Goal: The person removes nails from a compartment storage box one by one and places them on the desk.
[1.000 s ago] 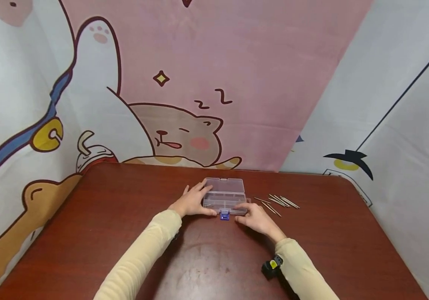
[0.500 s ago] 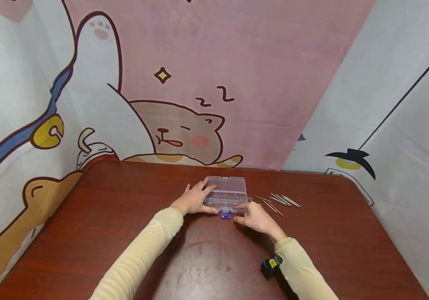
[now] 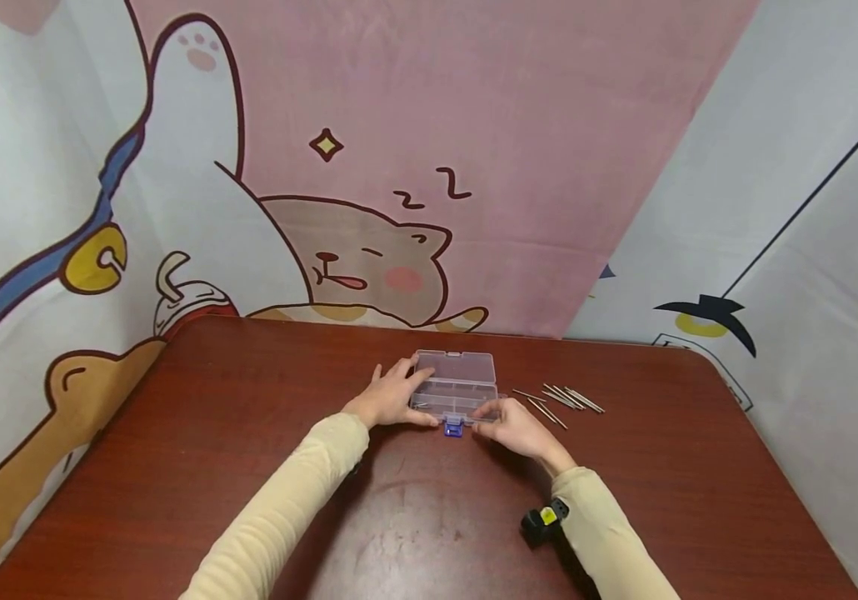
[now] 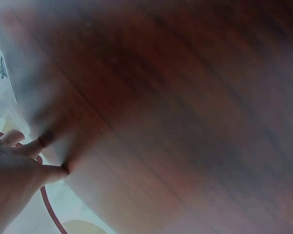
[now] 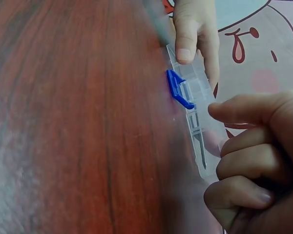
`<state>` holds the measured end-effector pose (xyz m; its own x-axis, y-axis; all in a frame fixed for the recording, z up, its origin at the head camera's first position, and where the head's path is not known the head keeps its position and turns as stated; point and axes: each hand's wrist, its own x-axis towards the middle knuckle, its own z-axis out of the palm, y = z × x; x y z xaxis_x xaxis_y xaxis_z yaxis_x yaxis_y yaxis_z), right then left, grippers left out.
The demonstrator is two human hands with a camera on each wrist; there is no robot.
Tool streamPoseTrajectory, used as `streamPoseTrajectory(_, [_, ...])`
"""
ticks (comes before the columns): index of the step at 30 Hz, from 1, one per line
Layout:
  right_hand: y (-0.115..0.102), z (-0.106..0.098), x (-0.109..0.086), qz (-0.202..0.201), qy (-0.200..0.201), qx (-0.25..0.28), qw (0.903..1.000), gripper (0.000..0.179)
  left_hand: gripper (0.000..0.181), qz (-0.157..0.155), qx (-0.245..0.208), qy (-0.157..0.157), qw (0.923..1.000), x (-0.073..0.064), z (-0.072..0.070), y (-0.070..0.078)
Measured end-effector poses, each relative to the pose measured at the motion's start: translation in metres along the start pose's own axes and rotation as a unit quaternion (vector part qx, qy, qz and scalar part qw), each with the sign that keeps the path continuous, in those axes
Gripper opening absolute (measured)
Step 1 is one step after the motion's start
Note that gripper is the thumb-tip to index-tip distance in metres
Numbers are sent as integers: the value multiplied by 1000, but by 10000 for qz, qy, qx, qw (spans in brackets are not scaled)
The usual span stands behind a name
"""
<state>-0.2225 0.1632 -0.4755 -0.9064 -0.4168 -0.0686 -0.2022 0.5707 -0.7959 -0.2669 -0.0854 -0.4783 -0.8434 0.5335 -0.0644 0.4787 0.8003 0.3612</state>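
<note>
A clear plastic compartment box (image 3: 440,406) with a blue latch (image 3: 454,427) lies on the table, its lid (image 3: 459,367) raised at the back. My left hand (image 3: 393,398) spans the box's left side, thumb at the front edge and fingers spread toward the lid. At the front right corner is my right hand (image 3: 515,427), thumb outside the front wall and index finger reaching into the box. In the right wrist view, a thin, pointed metal rod (image 5: 200,150) lies inside near the front wall. Nothing shows gripped in the right hand (image 5: 261,161); the other fingers are curled.
Several thin metal rods (image 3: 575,398) lie loose on the brown table (image 3: 429,517), just right of the box. A cartoon-printed cloth (image 3: 526,167) hangs behind the table's far edge.
My right hand has shifted slightly, its index finger drawing back toward the box's front edge. The left hand stays on the box. The whole scene moves slightly up in the head view.
</note>
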Motion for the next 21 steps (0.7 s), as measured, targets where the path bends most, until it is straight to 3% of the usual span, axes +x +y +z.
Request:
streamPoseTrajectory(6, [-1, 3, 1, 250, 226, 97, 9994, 14, 94, -30, -243, 68, 9997, 0, 1, -1])
streamPoseTrajectory(11, [1, 4, 1, 421, 329, 557, 9970, 15, 93, -28, -360, 113, 9993, -1, 1, 0])
streamPoseTrajectory(21, [1, 7, 1, 582, 603, 989, 9916, 9, 92, 1, -323, 162, 9993, -1, 2, 0])
